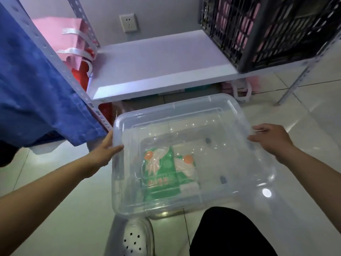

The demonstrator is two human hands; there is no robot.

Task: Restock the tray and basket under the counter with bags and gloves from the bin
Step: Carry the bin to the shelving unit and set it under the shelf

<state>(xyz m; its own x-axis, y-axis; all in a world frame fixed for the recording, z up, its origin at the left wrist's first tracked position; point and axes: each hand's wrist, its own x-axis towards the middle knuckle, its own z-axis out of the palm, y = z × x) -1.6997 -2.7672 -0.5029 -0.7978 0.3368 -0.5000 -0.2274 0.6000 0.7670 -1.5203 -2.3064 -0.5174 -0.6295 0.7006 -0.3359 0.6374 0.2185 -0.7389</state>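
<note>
1. Pale glossy floor tiles (55, 209) fill the room under the person, and nearest to us, at 6 o'clock, we see a white perforated shoe (136, 239) and a dark trouser knee (230, 235).
2. Just beyond them a clear plastic bin (184, 204) is on or just above the floor; I cannot tell which. Inside, on its bottom, lie two green packets (162, 174) with a picture of gloves, so I judge these are the gloves for restocking.
3. At 9 o'clock of the bin the left hand (105, 154) holds the rim, thumb curled over the edge and fingers outside. At 3 o'clock the right hand (271, 139) has its fingers curled on the opposite rim. A grip on both sides probably keeps the wide bin level for moving.
4. Blue cloth (36, 80) hangs at 10 o'clock beside a perforated metal post (77, 85) of the shelving; this post is close to the bin's left corner and could catch it.
5. Farther, at 12 o'clock, a white shelf board (156, 67) stands over the bin's far edge. On it, at 2 o'clock, is a dark crate (267, 34) with pink things inside; at 11 o'clock are pink bags (59, 34) with white handles.
6. On the wall behind is a socket (128, 23). I cannot see the tray here, and cannot say whether the crate is the basket.
</note>
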